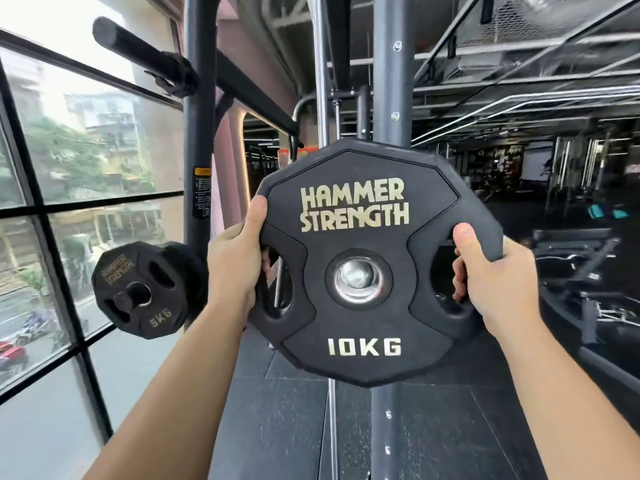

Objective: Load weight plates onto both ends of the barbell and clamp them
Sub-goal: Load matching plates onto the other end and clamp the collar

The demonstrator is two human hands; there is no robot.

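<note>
Head view: plate [363,317] at frame centre, upright, face to cam, held btw both hands. L hand [235,268] on left rim: thumb pressed on front face, fingers curled through left grip slot. R hand [491,275] on right rim, same grip: thumb on front, fingers hooked through right slot. Both forearms reaching up from bottom edge.

Gold lettering on plate: "HAMMER STRENGTH" across top, "10KG" at bottom. Black rubber, many-sided outline, scuffed edges, chrome-ringed hub hole in the middle; cannot tell if anything sits in the hole.

Lower left: smaller plate [138,289] on a peg, w/ "HAMMER STRENGTH" tilted and "5KG"; more black plates stacked behind it. Upper left: bare black bar [138,46] sticking out from a dark post [197,133]. Sticker [202,192] w/ orange top on that post, text too small to read. Window [52,133] along left side.
</note>
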